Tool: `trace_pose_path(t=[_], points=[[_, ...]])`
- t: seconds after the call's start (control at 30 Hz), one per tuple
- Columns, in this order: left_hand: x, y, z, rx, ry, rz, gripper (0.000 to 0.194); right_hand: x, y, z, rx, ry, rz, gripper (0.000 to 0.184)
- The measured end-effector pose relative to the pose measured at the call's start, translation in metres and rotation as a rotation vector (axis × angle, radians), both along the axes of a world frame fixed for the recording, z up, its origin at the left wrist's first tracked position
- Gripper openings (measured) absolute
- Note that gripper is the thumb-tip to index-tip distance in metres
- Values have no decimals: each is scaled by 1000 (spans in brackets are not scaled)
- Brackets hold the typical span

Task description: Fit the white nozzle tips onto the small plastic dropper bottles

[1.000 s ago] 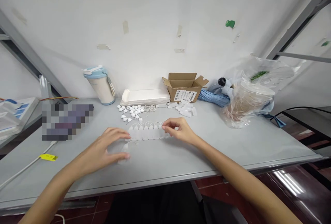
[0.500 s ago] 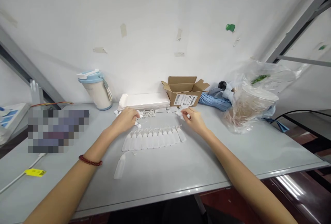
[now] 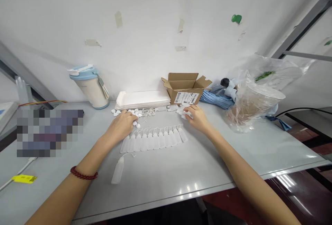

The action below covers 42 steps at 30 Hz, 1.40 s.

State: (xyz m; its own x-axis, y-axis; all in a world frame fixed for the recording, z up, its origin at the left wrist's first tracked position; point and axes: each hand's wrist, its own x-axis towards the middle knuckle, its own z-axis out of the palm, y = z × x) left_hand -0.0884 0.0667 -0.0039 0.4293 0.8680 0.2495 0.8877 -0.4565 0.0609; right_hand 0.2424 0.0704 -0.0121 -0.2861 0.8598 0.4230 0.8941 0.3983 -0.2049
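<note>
My left hand [image 3: 122, 124] is palm down over the small white caps [image 3: 137, 125], touching them, with its fingertips largely hidden. My right hand [image 3: 198, 117] reaches to the pile of small translucent bottles [image 3: 181, 111]. Its thumb and forefinger are apart, with bottles between and beyond them. Nearer me lies a row of translucent bottles [image 3: 155, 140], side by side, white strings at their necks. One more bottle [image 3: 118, 172] with a string lies apart at the front left. Between the two hands is a tangle of white string [image 3: 148, 112].
Behind the caps is a stack of white flat packets [image 3: 145, 97], beside an open cardboard box [image 3: 185, 91]. A cup with a blue lid [image 3: 90, 88] stands left. Blue cloth [image 3: 218, 98] and a plastic-wrapped container [image 3: 252, 105] are on the right. A white cable [image 3: 18, 173] crosses the left side.
My left hand has moved from beside the row to the caps. My right hand has gone from the row's right end to the bottle pile, and its thumb and forefinger have spread.
</note>
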Motion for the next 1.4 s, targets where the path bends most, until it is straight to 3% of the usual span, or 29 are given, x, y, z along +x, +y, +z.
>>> trace_pose_path(t=[0.3,0.53,0.67,0.97,1.13,1.4], points=[[-1,3,0,-18,-75,-15,45,6,-5,11,-134,-56,-18,16],[3,-3,8,123,-182,-22,39,3,-8,14,-178,-146,-76,21],[7,-10,15,188,-281,38,27,1,-8,14,-209,-165,-98,22],[15,-20,26,228,-545,89,17,3,-8,10,-98,30,-24,16],[23,-30,34,100,-788,67,16,-10,-17,12,15,212,112,15],[43,-53,47,-311,-991,-14,15,-61,-52,7,74,342,395,17]])
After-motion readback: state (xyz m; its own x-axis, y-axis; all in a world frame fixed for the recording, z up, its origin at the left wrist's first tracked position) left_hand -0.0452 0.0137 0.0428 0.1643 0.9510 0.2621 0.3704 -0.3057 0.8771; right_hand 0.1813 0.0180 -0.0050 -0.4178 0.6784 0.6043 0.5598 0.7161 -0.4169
